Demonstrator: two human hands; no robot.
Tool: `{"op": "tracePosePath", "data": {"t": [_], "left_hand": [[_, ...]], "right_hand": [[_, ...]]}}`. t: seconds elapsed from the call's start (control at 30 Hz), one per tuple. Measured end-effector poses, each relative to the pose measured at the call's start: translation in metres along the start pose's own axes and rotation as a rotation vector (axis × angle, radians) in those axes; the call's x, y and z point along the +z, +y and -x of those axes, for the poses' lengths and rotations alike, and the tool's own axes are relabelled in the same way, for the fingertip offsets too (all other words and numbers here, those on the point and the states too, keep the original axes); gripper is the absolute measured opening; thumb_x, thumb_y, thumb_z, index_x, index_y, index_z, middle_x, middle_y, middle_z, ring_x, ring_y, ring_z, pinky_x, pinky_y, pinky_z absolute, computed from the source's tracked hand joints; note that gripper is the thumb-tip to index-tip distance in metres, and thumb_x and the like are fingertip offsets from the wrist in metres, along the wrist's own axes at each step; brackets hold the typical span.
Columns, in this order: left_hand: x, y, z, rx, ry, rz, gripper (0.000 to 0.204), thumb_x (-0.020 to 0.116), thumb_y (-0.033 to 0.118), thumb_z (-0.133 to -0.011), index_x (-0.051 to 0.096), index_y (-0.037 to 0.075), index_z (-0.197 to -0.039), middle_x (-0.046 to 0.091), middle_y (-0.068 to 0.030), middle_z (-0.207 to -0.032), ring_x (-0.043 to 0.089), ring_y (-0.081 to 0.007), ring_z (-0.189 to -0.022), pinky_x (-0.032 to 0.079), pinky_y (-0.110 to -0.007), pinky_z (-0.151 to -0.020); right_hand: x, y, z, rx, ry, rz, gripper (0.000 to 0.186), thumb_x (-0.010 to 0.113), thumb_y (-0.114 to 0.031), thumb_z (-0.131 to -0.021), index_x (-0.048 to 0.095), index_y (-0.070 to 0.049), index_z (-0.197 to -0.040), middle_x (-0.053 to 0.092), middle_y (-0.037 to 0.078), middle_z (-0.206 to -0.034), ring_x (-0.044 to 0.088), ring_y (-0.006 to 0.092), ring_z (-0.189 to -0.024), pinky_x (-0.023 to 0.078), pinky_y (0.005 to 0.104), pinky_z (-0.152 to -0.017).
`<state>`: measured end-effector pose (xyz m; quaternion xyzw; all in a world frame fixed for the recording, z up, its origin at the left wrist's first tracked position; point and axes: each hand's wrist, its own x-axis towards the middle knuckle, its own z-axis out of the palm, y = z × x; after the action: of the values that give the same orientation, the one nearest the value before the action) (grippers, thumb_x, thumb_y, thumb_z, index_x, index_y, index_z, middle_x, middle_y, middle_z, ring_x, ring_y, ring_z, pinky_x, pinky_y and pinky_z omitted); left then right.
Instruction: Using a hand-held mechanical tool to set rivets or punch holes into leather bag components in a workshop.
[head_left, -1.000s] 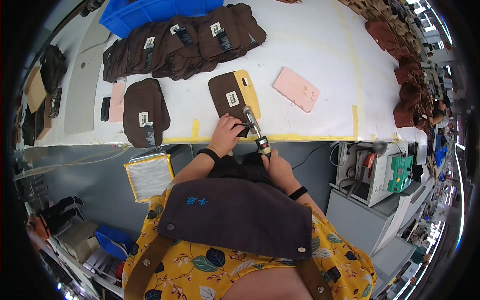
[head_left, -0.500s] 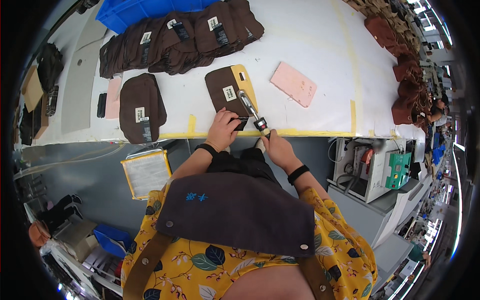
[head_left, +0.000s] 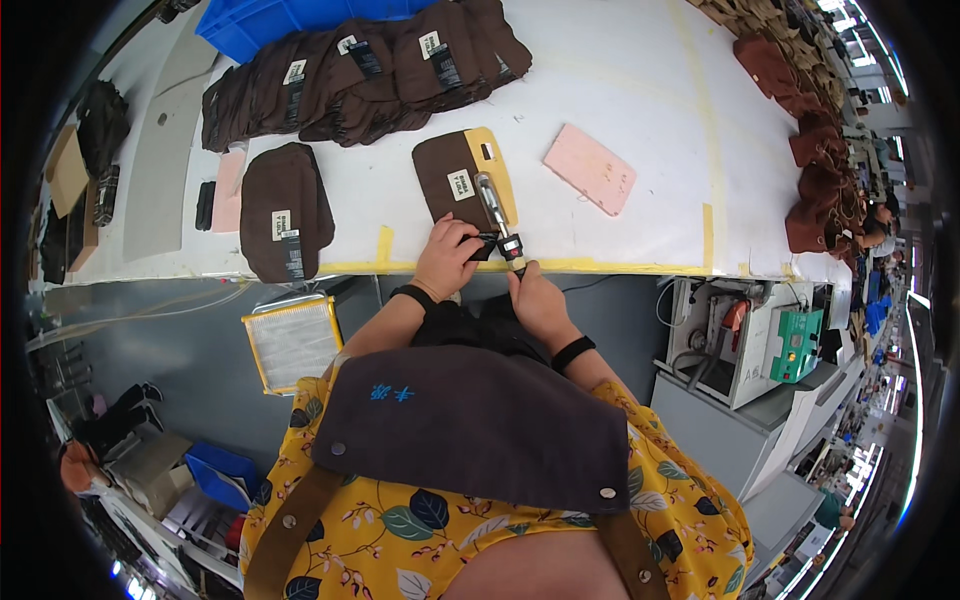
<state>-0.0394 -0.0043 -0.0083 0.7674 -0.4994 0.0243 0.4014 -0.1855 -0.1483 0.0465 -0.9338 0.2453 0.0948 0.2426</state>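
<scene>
A brown fabric panel (head_left: 437, 172) with a small white label lies before me, a yellow template (head_left: 503, 178) along its right side. My left hand (head_left: 447, 258) rests at the panel's lower edge, its bent fingers closed on a black label (head_left: 484, 246). My right hand (head_left: 541, 303) grips the handle of a hand tool with a shiny metal tube and black collar (head_left: 493, 205). The tool leans over the template, its metal end pointing away from me; I cannot tell whether it touches. Its exact kind is unclear.
Brown panels (head_left: 400, 75) lie in overlapping stacks at the back, before a blue bin (head_left: 290, 22). A smaller stack (head_left: 283, 205) is left of my hands. A pink board (head_left: 590, 168) lies right. Reddish-brown bags (head_left: 820, 180) line the far right. Below stands a green box (head_left: 797, 345).
My right hand and the tool have shifted slightly left and toward me, and the tool stands steeper. My left hand stays at the panel's lower edge with the black label.
</scene>
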Motion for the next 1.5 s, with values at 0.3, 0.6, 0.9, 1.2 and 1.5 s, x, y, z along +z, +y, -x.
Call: {"op": "tracePosePath", "data": {"t": [0.3, 0.6, 0.9, 1.2, 1.5], "left_hand": [[-0.002, 0.001, -0.001, -0.008, -0.008, 0.01, 0.032, 0.075, 0.005, -0.063, 0.064, 0.008, -0.094, 0.056, -0.0072, -0.105, 0.054, -0.0291, -0.107, 0.039, -0.053, -0.109], [-0.002, 0.002, -0.003, -0.011, -0.021, 0.001, 0.03, 0.074, 0.005, -0.065, 0.065, 0.009, -0.093, 0.057, -0.0063, -0.105, 0.054, -0.0282, -0.108, 0.038, -0.052, -0.11], [-0.004, 0.002, -0.002, -0.026, 0.003, 0.019, 0.029, 0.075, 0.005, -0.065, 0.066, 0.009, -0.092, 0.058, -0.0069, -0.104, 0.055, -0.0294, -0.106, 0.039, -0.052, -0.109], [-0.002, 0.002, -0.004, -0.008, -0.02, 0.008, 0.03, 0.074, 0.007, -0.064, 0.065, 0.009, -0.093, 0.057, -0.0072, -0.106, 0.054, -0.0289, -0.108, 0.038, -0.052, -0.109], [-0.002, 0.001, -0.002, -0.018, -0.006, 0.035, 0.027, 0.073, 0.005, -0.066, 0.065, 0.008, -0.092, 0.057, -0.0074, -0.104, 0.055, -0.031, -0.106, 0.04, -0.053, -0.108]], "right_hand": [[-0.004, 0.001, 0.018, 0.041, -0.049, -0.005, 0.04, 0.05, -0.035, -0.1, 0.047, 0.005, -0.103, 0.066, 0.025, -0.073, 0.066, 0.0433, -0.069, 0.052, 0.0521, -0.061], [-0.015, -0.026, -0.055, -0.052, 0.03, -0.019, 0.041, 0.049, -0.036, -0.1, 0.049, 0.005, -0.099, 0.066, 0.025, -0.074, 0.067, 0.0434, -0.072, 0.053, 0.0512, -0.063], [-0.02, -0.024, -0.034, 0.003, -0.053, -0.029, 0.041, 0.049, -0.036, -0.1, 0.048, 0.005, -0.103, 0.067, 0.026, -0.077, 0.067, 0.0448, -0.075, 0.053, 0.0529, -0.068], [-0.027, -0.037, -0.091, -0.073, 0.036, -0.067, 0.041, 0.048, -0.035, -0.101, 0.05, 0.006, -0.096, 0.065, 0.028, -0.076, 0.066, 0.0462, -0.074, 0.053, 0.0522, -0.066], [-0.038, -0.002, 0.037, 0.022, -0.129, -0.048, 0.04, 0.049, -0.035, -0.1, 0.049, 0.005, -0.101, 0.067, 0.026, -0.077, 0.066, 0.0458, -0.074, 0.053, 0.0522, -0.067]]}}
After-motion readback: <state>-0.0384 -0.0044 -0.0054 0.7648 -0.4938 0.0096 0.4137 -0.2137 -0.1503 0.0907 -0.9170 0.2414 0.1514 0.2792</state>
